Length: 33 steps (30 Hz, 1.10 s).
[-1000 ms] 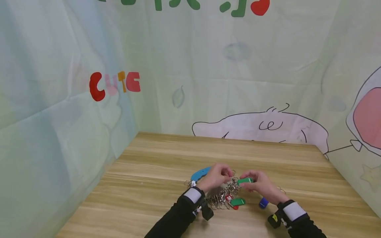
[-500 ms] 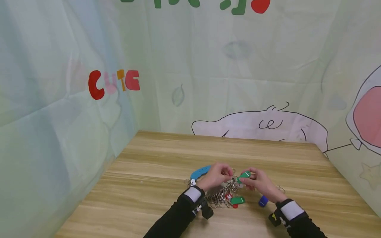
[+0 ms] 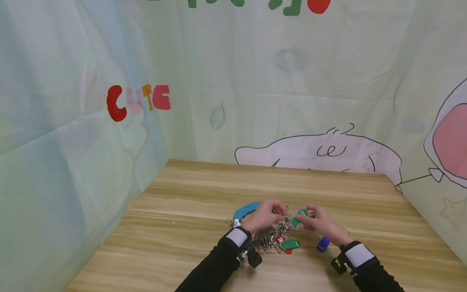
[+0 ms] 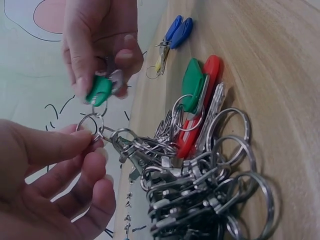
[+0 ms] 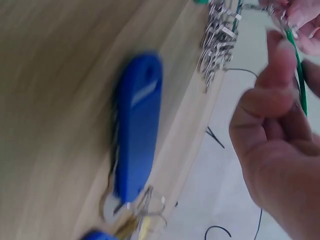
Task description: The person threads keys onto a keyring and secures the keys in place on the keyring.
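My left hand pinches a metal ring between thumb and fingertip, at the end of a heap of metal clasps and rings. Close to its right, my right hand holds a green key tag between thumb and fingers, tilted. A small ring on this tag meets the pinched ring in the left wrist view. Metal, probably a key, shows beside the tag, mostly hidden by the fingers. Below the hands, a second green key tag and a red key tag lie against the heap.
A blue key tag with a key lies on the wooden table below the right wrist, near another blue tag. Left of the heap lies a curved blue strip. Printed cloth hangs behind the table.
My right hand has turned the green key tag from nearly level to tilted, shifting slightly. My left hand keeps its pinch on the ring almost in place.
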Tool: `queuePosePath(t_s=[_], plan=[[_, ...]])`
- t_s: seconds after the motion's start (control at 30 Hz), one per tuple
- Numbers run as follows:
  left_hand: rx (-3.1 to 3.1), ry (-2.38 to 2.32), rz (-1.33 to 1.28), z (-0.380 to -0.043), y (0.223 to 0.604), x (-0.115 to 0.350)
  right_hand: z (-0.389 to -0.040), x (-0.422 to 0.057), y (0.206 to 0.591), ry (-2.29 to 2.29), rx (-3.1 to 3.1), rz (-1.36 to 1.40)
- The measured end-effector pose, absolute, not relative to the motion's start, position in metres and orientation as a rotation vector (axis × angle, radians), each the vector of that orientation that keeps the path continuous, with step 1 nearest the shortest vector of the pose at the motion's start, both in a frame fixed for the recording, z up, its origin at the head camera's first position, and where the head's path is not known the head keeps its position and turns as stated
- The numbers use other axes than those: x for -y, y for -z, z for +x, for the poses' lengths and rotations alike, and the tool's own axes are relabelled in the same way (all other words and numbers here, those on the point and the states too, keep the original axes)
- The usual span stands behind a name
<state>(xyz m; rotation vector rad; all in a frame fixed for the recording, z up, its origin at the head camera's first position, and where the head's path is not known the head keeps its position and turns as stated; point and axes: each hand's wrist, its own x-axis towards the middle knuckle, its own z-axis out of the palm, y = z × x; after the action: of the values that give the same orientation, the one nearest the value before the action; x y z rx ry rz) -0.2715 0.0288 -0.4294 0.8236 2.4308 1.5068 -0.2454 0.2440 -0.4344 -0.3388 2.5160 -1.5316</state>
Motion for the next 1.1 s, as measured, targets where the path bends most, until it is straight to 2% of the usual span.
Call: queuePosePath(t_s=[0.47,0.7,0.87,1.1], plan=[[-2.371,-1.113,1.039,-0.273,0.427,-0.024,-0.249,-0.264,0.433,1.279,-2.537,-0.594],[-2.507,-0.973,1.003,-0.272,0.422,-0.032,-0.248,-0.283,0.429,1.072,-2.797,-0.423],[-2.772,-0.659,1.029,-0.274,0.425,-0.047,-0.240,-0.289,0.426,0.832,-2.936,-0.234],[-2.856,-0.467,0.854,-0.273,0.429,-0.060,-0.232,-0.284,0.424,0.630,-2.968,-0.249]])
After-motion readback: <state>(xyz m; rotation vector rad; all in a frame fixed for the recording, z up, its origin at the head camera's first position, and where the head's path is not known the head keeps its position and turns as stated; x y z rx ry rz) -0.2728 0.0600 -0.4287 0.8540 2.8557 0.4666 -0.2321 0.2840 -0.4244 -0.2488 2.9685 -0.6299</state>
